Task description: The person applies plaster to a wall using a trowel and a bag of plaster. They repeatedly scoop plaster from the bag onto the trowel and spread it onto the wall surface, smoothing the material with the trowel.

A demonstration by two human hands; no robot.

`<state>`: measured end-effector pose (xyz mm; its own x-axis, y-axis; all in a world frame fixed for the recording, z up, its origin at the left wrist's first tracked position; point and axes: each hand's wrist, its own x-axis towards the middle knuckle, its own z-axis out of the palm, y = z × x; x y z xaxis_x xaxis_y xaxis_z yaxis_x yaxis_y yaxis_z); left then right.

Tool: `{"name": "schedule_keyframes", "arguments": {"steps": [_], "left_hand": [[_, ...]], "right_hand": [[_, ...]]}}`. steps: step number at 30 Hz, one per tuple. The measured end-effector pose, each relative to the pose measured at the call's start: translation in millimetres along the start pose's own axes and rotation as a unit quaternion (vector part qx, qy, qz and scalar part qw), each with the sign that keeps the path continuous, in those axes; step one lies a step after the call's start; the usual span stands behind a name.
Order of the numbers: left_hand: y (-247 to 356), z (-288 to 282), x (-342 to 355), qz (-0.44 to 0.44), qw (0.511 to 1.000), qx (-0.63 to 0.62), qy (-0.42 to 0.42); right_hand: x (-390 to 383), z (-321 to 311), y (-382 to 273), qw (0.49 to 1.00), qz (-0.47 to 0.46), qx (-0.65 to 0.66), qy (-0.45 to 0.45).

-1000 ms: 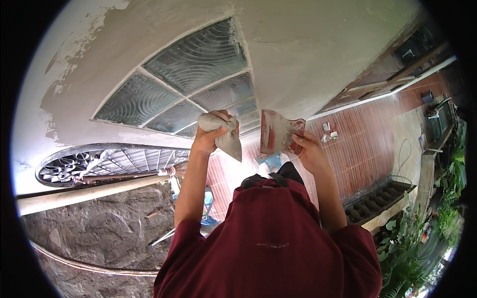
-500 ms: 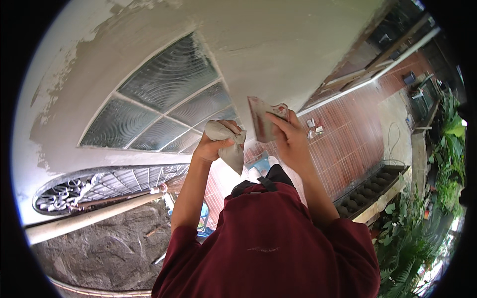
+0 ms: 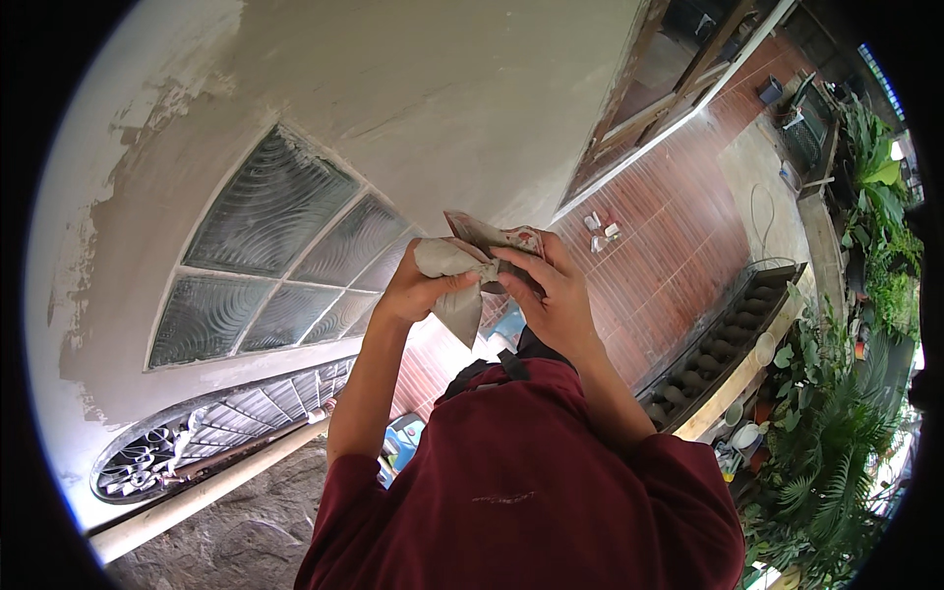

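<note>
In front of my chest, my left hand (image 3: 405, 293) is closed round a soft grey bundle (image 3: 458, 313), wide at the top, pinched in the middle and pointed below. Whether it is a bag or a rag I cannot tell. My right hand (image 3: 562, 300) grips a flat, thin scraper (image 3: 472, 231), smeared grey with reddish marks. Its lower part is hidden behind the fingers and the bundle. The right fingertips meet the bundle at its pinched middle. Beyond both hands rises a wall (image 3: 423, 108) coated in grey-beige plaster, rough-edged at the left.
A divided textured-glass window (image 3: 265, 206) is set in the wall at the left, above an oval metal grille (image 3: 256, 403) and a pale pole (image 3: 206, 490). Red floor tiles (image 3: 678, 226) stretch right, to a dark planter-like trough (image 3: 723, 344) and green plants (image 3: 826, 462).
My right hand has moved left with the scraper, and its fingers now reach the bundle in my left hand. The view has turned, shifting the window leftward and down.
</note>
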<state>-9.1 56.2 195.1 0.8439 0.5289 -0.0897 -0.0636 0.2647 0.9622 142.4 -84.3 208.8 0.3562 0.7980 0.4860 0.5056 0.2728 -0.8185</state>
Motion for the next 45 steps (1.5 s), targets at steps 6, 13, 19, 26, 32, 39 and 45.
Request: {"name": "schedule_keyframes", "arguments": {"steps": [6,13,19,26,32,39,45], "left_hand": [[20,12,4,-0.020,0.995,0.101,-0.007],[33,13,-5,-0.062,0.989,0.131,0.026],[9,1,-23,-0.155,0.978,0.113,0.087],[-39,15,-29,-0.143,0.982,-0.089,0.087],[-60,40,-10,-0.105,0.983,-0.115,0.102],[-65,47,-3,-0.105,0.981,-0.117,0.109],[-68,47,3,-0.118,0.980,-0.142,0.076]], "right_hand": [[-4,1,18,0.998,0.050,-0.010,0.036],[-17,-5,46,0.974,0.191,0.088,0.083],[-25,7,80,0.848,0.337,0.370,0.172],[-22,16,83,0.861,0.323,0.337,0.203],[-17,39,67,0.839,0.301,0.381,0.243],[-33,24,63,0.821,0.357,0.387,0.221],[-79,-30,87,0.881,0.247,0.270,0.300]]}}
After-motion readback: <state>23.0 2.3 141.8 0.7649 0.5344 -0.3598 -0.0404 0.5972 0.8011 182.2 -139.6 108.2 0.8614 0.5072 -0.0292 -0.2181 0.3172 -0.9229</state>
